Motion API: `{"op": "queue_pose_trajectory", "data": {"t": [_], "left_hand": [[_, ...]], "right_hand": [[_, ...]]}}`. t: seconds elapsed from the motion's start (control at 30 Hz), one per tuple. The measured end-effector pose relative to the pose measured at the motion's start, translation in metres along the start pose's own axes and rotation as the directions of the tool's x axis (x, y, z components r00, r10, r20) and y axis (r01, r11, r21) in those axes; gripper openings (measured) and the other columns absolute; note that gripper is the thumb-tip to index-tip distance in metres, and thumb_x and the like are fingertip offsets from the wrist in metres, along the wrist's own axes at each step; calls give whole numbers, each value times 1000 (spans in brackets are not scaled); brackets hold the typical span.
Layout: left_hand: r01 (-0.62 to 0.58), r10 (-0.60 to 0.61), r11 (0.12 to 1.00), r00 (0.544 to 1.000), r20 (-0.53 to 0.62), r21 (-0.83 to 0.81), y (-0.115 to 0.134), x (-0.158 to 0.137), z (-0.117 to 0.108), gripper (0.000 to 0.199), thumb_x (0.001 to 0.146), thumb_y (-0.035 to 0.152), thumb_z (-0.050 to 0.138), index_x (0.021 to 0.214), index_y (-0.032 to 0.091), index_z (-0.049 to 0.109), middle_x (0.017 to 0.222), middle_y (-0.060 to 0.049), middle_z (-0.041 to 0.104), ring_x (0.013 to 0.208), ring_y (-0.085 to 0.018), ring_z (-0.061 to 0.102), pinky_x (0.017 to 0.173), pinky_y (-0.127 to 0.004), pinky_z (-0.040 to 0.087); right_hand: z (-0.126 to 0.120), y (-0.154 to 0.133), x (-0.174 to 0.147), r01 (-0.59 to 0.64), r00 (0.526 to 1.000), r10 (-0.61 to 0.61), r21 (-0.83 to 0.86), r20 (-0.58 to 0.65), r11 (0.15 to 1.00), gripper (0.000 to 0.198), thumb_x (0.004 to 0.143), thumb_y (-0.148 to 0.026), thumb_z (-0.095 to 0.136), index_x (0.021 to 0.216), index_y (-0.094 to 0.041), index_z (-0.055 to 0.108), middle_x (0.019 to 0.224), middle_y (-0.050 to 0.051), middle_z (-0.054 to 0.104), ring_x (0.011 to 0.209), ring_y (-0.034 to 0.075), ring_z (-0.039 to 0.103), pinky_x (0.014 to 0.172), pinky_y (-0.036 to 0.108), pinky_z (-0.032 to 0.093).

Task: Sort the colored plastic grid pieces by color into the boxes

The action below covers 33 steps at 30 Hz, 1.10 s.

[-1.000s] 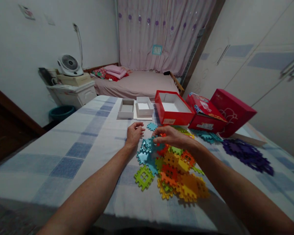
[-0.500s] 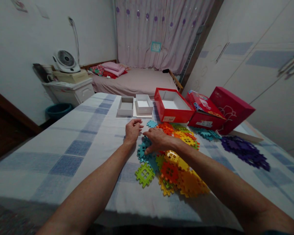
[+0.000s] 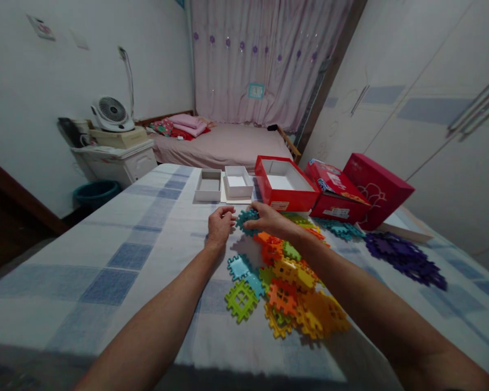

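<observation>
My right hand (image 3: 268, 219) grips a blue interlocking tile (image 3: 246, 222) with notched edges, raised above the tablecloth. Just left of that tile is my left hand (image 3: 221, 225), its fingers loosely bent and apart, with nothing seen in them. Below the hands lie light blue tiles (image 3: 239, 267) and a green tile (image 3: 242, 301) with a window pattern. A mixed heap of orange tiles (image 3: 283, 296), yellow tiles (image 3: 293, 272) and green ones spreads under my right forearm, which hides part of it.
Two small white boxes (image 3: 208, 186) and an open red box (image 3: 286, 200) stand at the table's far side. Right of them are another red box (image 3: 336, 205) and a dark red bag-like box (image 3: 378, 187). Purple tiles (image 3: 405, 260) and teal tiles (image 3: 341, 229) lie to the right.
My right hand has picked up a blue tile from the pile and carried it up and away toward my left hand. The left hand has hardly moved. The camera view has tilted slightly.
</observation>
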<state>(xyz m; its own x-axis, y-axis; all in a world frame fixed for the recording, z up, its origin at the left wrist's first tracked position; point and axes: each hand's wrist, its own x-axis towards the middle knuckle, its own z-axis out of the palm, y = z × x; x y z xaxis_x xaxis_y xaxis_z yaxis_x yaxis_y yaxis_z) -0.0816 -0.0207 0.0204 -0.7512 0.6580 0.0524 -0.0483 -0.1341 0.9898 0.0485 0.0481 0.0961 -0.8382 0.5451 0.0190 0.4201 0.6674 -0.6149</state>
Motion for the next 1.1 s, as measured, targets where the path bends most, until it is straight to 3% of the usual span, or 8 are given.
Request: {"op": "queue_pose_trajectory", "data": {"t": [0.07, 0.17, 0.33, 0.47, 0.73, 0.93, 1.03, 1.1], "left_hand": [[11, -11, 1000, 1000, -10, 12, 1, 0, -1, 29, 67, 29, 51, 90, 18, 63, 80, -3, 67, 56, -10, 58, 50, -20, 44], [25, -24, 999, 1000, -18, 33, 2, 0, -2, 32, 69, 31, 50, 96, 18, 62, 78, -3, 66, 55, -10, 57, 48, -19, 43], [19, -21, 997, 1000, 21, 69, -1, -3, -1, 36, 68, 29, 54, 101, 18, 61, 79, -3, 66, 57, -10, 59, 49, -19, 43], [17, -19, 996, 999, 30, 82, -2, -4, 0, 37, 67, 28, 55, 102, 18, 61, 78, -2, 65, 59, -11, 59, 50, -20, 44], [-15, 15, 997, 1000, 2, 82, -1, 0, -4, 41, 80, 40, 46, 111, 16, 59, 81, -3, 62, 58, -11, 60, 49, -21, 45], [-50, 50, 994, 999, 3, 101, 0, -2, -5, 44, 83, 46, 41, 110, 16, 60, 83, -5, 63, 60, -12, 61, 50, -22, 47], [-53, 53, 992, 999, -2, 112, -3, -1, -5, 47, 83, 48, 40, 109, 15, 61, 82, -5, 63, 60, -13, 60, 50, -23, 47], [-59, 59, 992, 998, -1, 113, -6, -1, -5, 47, 82, 50, 42, 108, 16, 62, 83, -5, 64, 61, -13, 60, 51, -23, 47]], "right_hand": [[3, 6, 15, -117, 989, 118, 16, -94, 993, 35, 75, -27, 67, 106, -13, 57, 88, 4, 65, 74, 14, 59, 59, 22, 42], [7, 8, 35, -229, 970, 217, -113, -110, 967, 38, 72, -27, 70, 105, -11, 61, 95, 8, 68, 82, 18, 63, 63, 23, 45], [8, 3, 56, -306, 952, 303, -209, -48, 929, 29, 66, -32, 75, 84, -10, 68, 79, 10, 69, 79, 23, 64, 61, 26, 46], [8, -4, 64, -335, 940, 340, -258, -24, 906, 37, 56, -31, 82, 85, -11, 70, 81, 11, 70, 85, 25, 64, 66, 27, 49], [18, -19, 41, -252, 967, 232, -233, -108, 939, 49, 61, -31, 76, 106, -15, 65, 130, 17, 53, 98, 23, 62, 73, 26, 49], [2, -26, 18, -117, 973, 90, -118, -212, 986, 26, 67, -25, 68, 90, -15, 62, 97, 7, 65, 86, 16, 60, 66, 21, 44], [-26, -24, -18, 50, 953, -5, 139, -302, 989, 21, 68, -25, 65, 86, -17, 57, 77, -1, 60, 67, 10, 54, 57, 20, 41], [-51, -11, -49, 91, 946, 15, 306, -325, 948, 23, 69, -29, 65, 86, -18, 55, 70, -4, 57, 60, 9, 52, 54, 20, 41]]}}
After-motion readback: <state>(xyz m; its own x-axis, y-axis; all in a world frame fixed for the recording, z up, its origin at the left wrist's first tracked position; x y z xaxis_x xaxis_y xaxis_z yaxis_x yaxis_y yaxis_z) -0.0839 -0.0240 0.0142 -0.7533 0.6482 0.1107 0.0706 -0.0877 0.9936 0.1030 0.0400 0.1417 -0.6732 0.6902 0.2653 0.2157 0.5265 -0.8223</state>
